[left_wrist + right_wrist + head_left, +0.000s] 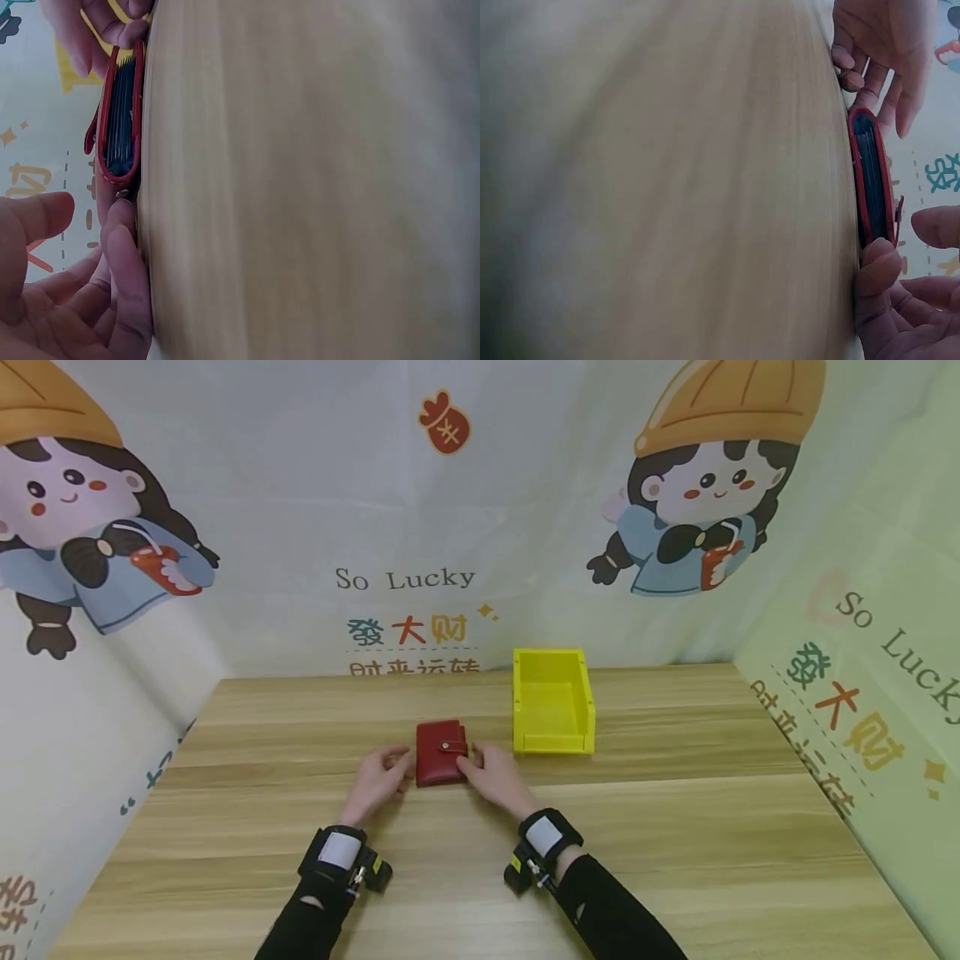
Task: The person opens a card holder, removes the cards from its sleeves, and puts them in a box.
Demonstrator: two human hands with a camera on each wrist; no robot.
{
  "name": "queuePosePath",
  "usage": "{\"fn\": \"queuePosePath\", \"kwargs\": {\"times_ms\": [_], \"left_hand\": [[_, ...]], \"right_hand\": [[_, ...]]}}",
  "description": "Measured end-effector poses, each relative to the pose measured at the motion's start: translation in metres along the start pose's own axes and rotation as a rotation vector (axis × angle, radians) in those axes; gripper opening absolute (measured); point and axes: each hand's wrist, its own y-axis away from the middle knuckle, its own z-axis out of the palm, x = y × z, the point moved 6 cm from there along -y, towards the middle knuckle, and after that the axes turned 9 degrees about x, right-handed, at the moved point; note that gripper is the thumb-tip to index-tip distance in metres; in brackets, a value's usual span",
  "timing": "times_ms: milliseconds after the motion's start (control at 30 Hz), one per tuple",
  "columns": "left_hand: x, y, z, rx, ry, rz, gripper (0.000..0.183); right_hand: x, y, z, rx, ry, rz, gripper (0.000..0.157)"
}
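Observation:
A small red wallet (439, 753) with a snap strap lies closed on the wooden table (450, 877). Its folded spine faces left and the strap is on the right side. At the spine, my left hand (377, 783) has its fingertips close against the edge, with the thumb (49, 214) held away from the wallet. On the opposite side my right hand (498, 778) touches the open edge with its fingertips, and its thumb (937, 226) stands apart from the cover. Dark inner leaves show between the red covers in both wrist views.
A yellow open-fronted bin (553, 702) stands behind and to the right of the wallet, near the table's back edge. Printed cloth (300, 518) with cartoon figures and lettering hangs behind the table and along both sides.

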Motion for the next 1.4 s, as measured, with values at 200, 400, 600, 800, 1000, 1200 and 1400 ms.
{"fn": "queuePosePath", "kwargs": {"times_ms": [200, 400, 600, 800, 1000, 1200, 1400], "left_hand": [[0.005, -0.005, 0.004, 0.007, -0.095, -0.003, 0.043], [0.005, -0.006, 0.005, 0.022, -0.113, -0.051, 0.04], [0.002, -0.006, 0.008, 0.023, -0.104, -0.049, 0.037], [0.003, -0.006, 0.008, 0.011, -0.143, -0.042, 0.035], [0.006, -0.004, 0.009, -0.007, -0.211, 0.0, 0.034], [0.009, 0.0, 0.014, -0.036, -0.279, 0.027, 0.034], [0.013, 0.009, 0.023, -0.076, -0.309, 0.046, 0.028]], "right_hand": [[-0.003, -0.01, 0.009, 0.006, 0.008, 0.022, 0.04], [-0.005, -0.015, 0.009, 0.011, 0.022, 0.027, 0.048], [-0.003, -0.014, 0.01, 0.019, 0.033, 0.015, 0.048], [-0.003, -0.013, 0.009, 0.02, 0.045, 0.02, 0.046], [-0.007, -0.007, 0.005, 0.019, 0.044, -0.031, 0.039], [-0.006, 0.002, -0.001, 0.024, 0.062, -0.053, 0.036], [-0.002, 0.012, -0.01, 0.006, 0.05, -0.038, 0.041]]}}
